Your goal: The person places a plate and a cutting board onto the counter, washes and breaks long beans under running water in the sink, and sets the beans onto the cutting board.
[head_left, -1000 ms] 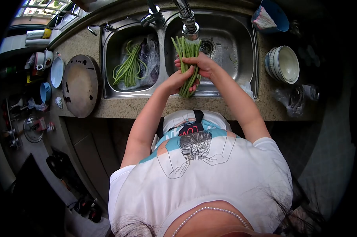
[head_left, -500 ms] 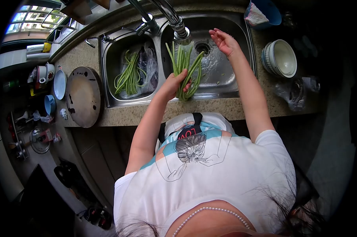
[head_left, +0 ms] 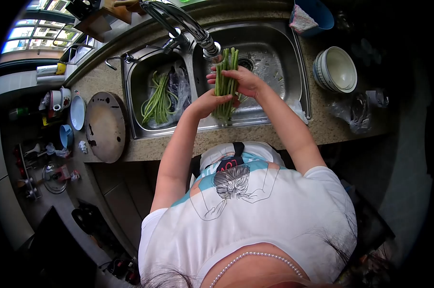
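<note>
A bunch of long green beans [head_left: 225, 85] is gripped over the right basin, just below the faucet [head_left: 210, 47]. My left hand [head_left: 210, 102] is wrapped round the lower part of the bunch, thumb across the front. Higher up, my right hand [head_left: 248, 80] closes round the same beans, with its fingertips showing on the far side. Another pile of long green beans [head_left: 158, 102] lies in the left basin, beside a clear plastic bag [head_left: 182, 89]. The right basin [head_left: 279, 57] is wet, and the beans partly cover its drain.
A round chopping board [head_left: 105, 127] lies left of the sink. Stacked bowls [head_left: 340, 71], a crumpled plastic bag [head_left: 357, 113] and a blue container [head_left: 321, 19] stand to the right. Further left are a light blue plate [head_left: 78, 112] and a blue cup [head_left: 66, 136].
My right hand has come in from the right and closed on the beans. The bunch now stands more upright and tightly gathered; my left hand still holds it. The view has shifted slightly.
</note>
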